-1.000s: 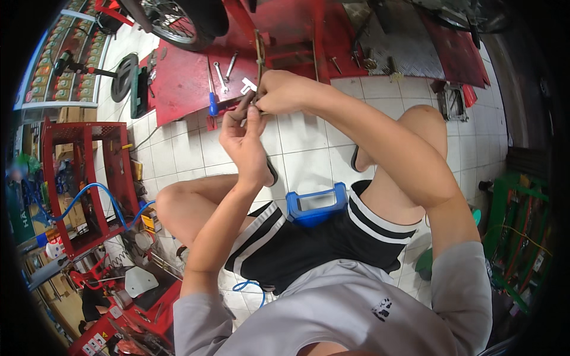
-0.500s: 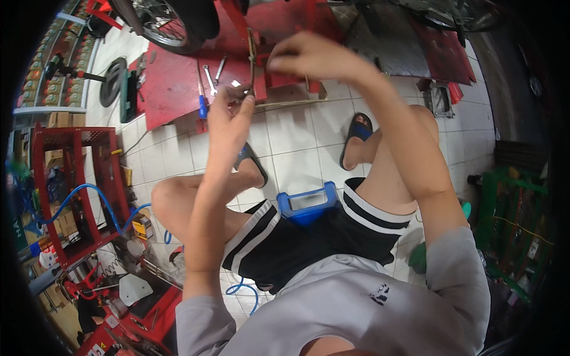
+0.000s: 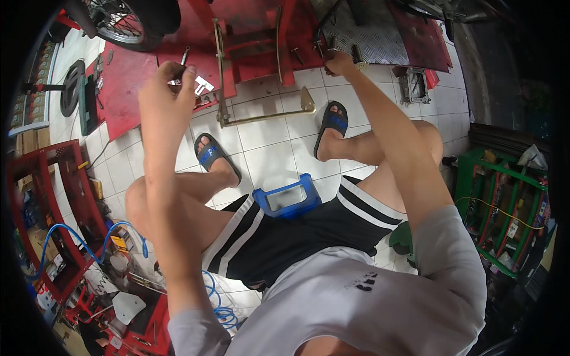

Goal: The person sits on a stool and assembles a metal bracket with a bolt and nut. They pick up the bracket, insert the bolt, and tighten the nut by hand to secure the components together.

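My left hand [image 3: 169,98] hangs over the red platform's near edge, fingers curled toward the thumb; what they hold, if anything, is hidden. Just beyond it lies a wrench [image 3: 186,55], and beside it a white piece [image 3: 203,86]. My right hand [image 3: 341,63] is farther right, its fingers bent in at the edge of a tread plate, close to a small metal cylinder [image 3: 357,53]. Whether it grips a part cannot be made out. Between my hands stands a red frame [image 3: 252,54] with a gold-coloured metal bracket [image 3: 267,117] reaching out over the tiles.
A motorcycle wheel [image 3: 123,24] stands at the far left on the red platform [image 3: 122,83]. A blue stool [image 3: 288,199] is between my legs. Red shelving [image 3: 89,196] with a blue hose [image 3: 56,228] is at left, a green rack [image 3: 475,196] at right.
My right hand has moved from the red frame rightward to the tread plate. My left hand has drawn left, away from the gold-coloured bracket. The view has shifted, showing more of the bracket.
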`<action>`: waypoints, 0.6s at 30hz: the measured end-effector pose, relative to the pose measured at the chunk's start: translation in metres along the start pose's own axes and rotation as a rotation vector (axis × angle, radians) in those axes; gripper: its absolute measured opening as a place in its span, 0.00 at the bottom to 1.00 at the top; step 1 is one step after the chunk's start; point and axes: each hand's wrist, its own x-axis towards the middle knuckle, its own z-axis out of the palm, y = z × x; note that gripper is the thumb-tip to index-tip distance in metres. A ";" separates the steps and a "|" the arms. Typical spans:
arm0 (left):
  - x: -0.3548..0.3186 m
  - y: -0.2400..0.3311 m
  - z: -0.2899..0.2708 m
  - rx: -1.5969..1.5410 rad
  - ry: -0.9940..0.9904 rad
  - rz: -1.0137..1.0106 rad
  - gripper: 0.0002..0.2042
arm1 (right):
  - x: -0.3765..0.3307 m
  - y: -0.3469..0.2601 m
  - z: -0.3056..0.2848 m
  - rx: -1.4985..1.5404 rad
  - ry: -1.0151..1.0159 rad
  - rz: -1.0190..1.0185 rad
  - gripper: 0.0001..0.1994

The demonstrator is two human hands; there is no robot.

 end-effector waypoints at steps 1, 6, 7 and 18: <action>0.005 0.001 0.000 0.009 -0.001 0.002 0.12 | 0.005 0.010 0.011 -0.040 0.054 0.002 0.12; 0.012 -0.006 -0.001 0.034 0.030 0.010 0.12 | 0.026 0.013 0.045 -0.285 0.480 -0.175 0.12; 0.013 -0.006 -0.001 0.005 0.013 -0.028 0.12 | 0.028 0.007 0.043 -0.199 0.488 -0.147 0.12; 0.020 -0.007 0.007 -0.090 0.031 0.007 0.10 | 0.023 -0.023 0.034 -0.487 0.534 -0.229 0.12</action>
